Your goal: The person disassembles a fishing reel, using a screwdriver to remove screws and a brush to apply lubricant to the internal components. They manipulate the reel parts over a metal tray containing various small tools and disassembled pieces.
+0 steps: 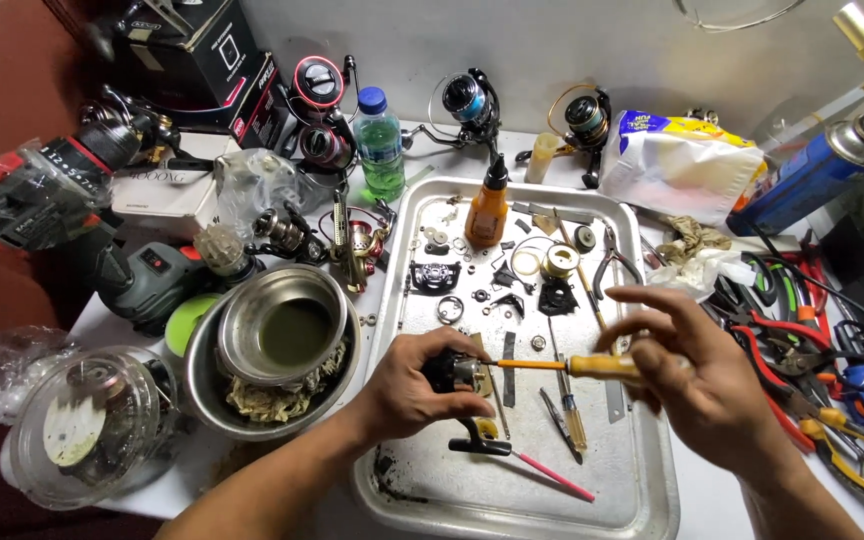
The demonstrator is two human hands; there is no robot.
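While the counter [697,470] is crowded on every side with fishing reels, tools and boxes, the work itself sits over the big metal tray [642,500] in the middle. Left of the tray stands a steel bowl [287,330] with murky liquid, nested in a larger one. On the tray's far end stands an orange bottle [488,208], and around it lie many small loose parts: rings, washers, a black side plate, a spool. That spread suggests the stripping down is well along, with the body still being worked on.

The left hand [414,385] has its grip clamped on a small dark reel body [449,370], held just above the tray's middle. The right hand [692,375] is closed on the yellow-handled screwdriver [592,366], whose shaft runs level toward the left and meets the reel body. A pink-handled tool [552,475] lies on the tray just below the hands
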